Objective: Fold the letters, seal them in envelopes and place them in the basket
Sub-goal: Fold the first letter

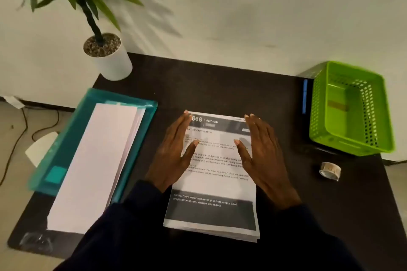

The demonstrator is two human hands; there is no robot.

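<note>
I am pressing my left hand [174, 156] and right hand [264, 156] flat, fingers straight, on the stack of letters [211, 189] in the middle of the tabletop [220, 86], and since it seems to hold several loose sheets, I am risking fanning them or folding 2 together.
</note>
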